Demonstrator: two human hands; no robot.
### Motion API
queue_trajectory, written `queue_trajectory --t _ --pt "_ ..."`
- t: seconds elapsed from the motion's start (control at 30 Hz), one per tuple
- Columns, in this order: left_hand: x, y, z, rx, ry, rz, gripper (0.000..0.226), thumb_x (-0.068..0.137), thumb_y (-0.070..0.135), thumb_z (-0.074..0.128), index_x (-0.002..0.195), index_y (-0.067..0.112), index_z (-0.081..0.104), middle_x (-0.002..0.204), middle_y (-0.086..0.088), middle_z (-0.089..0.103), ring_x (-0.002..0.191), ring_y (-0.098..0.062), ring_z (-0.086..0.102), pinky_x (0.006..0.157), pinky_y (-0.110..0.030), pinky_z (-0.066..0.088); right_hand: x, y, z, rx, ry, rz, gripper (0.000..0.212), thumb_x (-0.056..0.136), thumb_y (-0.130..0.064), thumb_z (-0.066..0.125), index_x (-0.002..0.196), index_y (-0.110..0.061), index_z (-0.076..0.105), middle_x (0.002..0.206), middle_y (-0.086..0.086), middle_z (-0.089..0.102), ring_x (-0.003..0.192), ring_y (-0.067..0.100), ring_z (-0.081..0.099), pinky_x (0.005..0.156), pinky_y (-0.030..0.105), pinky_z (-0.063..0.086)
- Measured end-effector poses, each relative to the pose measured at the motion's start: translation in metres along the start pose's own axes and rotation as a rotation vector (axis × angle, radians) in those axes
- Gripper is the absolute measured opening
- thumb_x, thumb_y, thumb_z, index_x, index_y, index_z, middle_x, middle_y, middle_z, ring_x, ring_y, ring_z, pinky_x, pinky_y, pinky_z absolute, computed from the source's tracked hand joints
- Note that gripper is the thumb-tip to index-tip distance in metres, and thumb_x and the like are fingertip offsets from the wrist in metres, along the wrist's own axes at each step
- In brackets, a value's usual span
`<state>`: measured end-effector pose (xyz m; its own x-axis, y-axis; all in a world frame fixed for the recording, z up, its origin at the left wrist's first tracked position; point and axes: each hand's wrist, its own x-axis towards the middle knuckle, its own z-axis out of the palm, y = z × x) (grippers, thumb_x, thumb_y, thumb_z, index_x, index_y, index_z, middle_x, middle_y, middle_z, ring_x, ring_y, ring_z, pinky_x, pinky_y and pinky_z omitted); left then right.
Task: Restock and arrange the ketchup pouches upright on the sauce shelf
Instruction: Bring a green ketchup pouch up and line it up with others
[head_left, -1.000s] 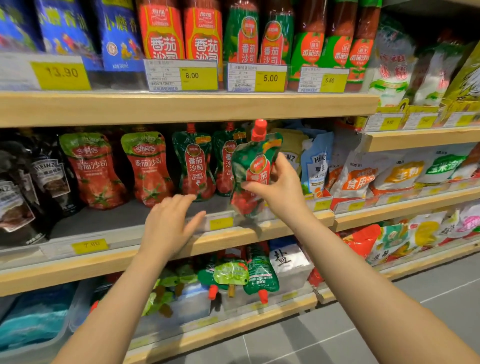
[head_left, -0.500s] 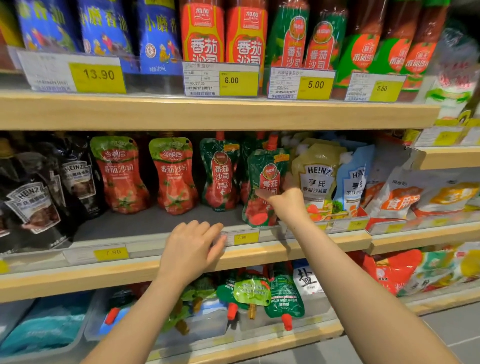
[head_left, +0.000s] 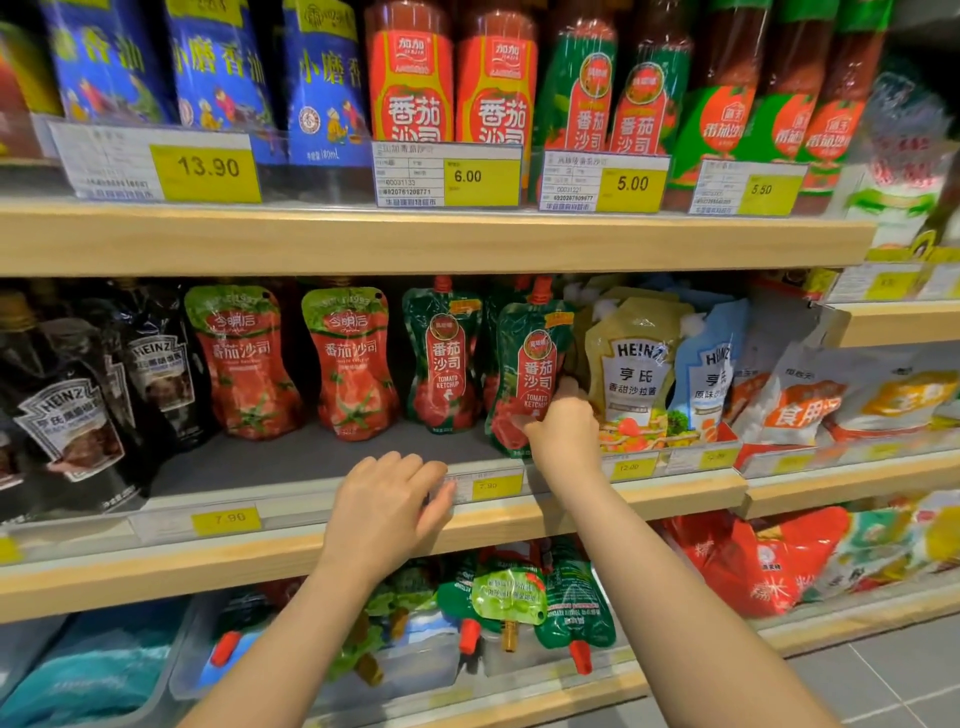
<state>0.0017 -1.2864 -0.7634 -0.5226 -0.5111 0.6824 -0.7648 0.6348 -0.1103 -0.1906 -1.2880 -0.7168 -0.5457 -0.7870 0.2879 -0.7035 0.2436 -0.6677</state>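
Head view: sauce shelf (head_left: 363, 551), middle tier, seen from just in front.
R hand (head_left: 563, 434): fingers curled round lower right edge of green ketchup pouch (head_left: 527, 374), pinching it.
Pouch now: base down on shelf floor near front lip, red cap up, roughly upright w/ slight lean left. Sits front of the right green column, just left of yellow Heinz pouch (head_left: 631, 374).
Change vs 1 s ago: pouch was held up in the air in front of shelf; 0.5 s ago going in; now seated. So placement looks about done, release is what's left.
L hand (head_left: 387, 512): flat, fingers spread, resting on front rail by 7.90 price tag (head_left: 491, 486). Holds nothing. Same spot as before.
Neighbours: second green pouch (head_left: 444, 358) farther back left; two red tomato pouches (head_left: 298, 358) left again, all standing.
Stock left: more green pouches in clear bin (head_left: 436, 670) on lower tier, lying cap-down.
Task meaning: one more pouch faced; likely needs a nudge straight, then next from bin.
Risk: soft pouch may slump fwd once let go.
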Motion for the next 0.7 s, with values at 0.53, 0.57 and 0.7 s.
queue_trajectory --t 0.53,0.57,0.7 --pt "-0.001 0.002 -0.003 -0.006 0.001 -0.018 0.031 0.086 0.037 0.045 0.069 0.017 0.063 0.055 0.001 0.053 0.054 -0.021 0.053 0.048 -0.033 0.040 0.021 -0.002 0.012 -0.050 -0.022 0.070 0.045 0.082 -0.014 0.066 0.121 -0.003 0.044 0.121 0.018 0.055 0.108 0.036 0.056 0.084 0.039 0.048" --pt "-0.001 0.003 -0.006 -0.019 -0.002 -0.019 0.031 0.085 0.037 0.045 0.070 0.016 0.064 0.056 0.001 0.054 0.054 -0.021 0.054 0.049 -0.033 0.040 0.015 -0.001 0.005 -0.007 -0.016 0.046 0.036 0.080 -0.015 0.068 0.109 -0.003 0.049 0.108 0.017 0.059 0.099 0.035 0.058 0.075 0.037 0.050" --pt "-0.001 0.008 -0.013 -0.135 0.042 -0.064 0.027 0.083 0.031 0.051 0.092 0.012 0.069 0.073 -0.001 0.062 0.068 -0.023 0.059 0.058 -0.032 0.041 -0.020 0.020 -0.038 0.152 -0.043 -0.123 0.048 0.077 -0.028 0.073 0.114 -0.005 0.052 0.095 0.007 0.057 0.078 0.017 0.053 0.061 0.023 0.039"
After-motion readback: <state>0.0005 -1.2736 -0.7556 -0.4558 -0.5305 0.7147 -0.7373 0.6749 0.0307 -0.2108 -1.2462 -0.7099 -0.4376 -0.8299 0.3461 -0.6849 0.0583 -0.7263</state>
